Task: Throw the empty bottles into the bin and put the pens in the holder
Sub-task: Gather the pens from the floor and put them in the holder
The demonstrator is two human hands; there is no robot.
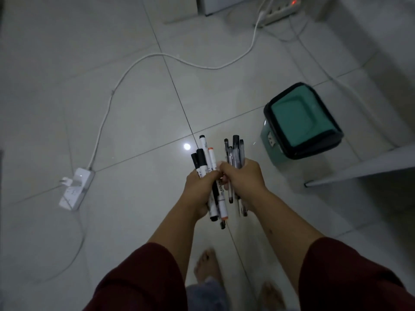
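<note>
The pen step is in hand: the left hand (pixel 200 189) clenches thick markers (pixel 207 162) and the right hand (pixel 241 179) clenches slim pens (pixel 235 151), fingers wrapped tight. The bin (pixel 301 122) stands at two o'clock on the floor (pixel 134 108); no holder shows, perhaps out of frame, so it must be found next.

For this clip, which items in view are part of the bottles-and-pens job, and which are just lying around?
Part of the job:
- markers gripped in the left hand
- pens gripped in the right hand
- green bin, on the floor to the right

Just lying about:
- white power strip and its white cable
- second power strip at top
- tiled floor

No bottles or pen holder in view.
</note>
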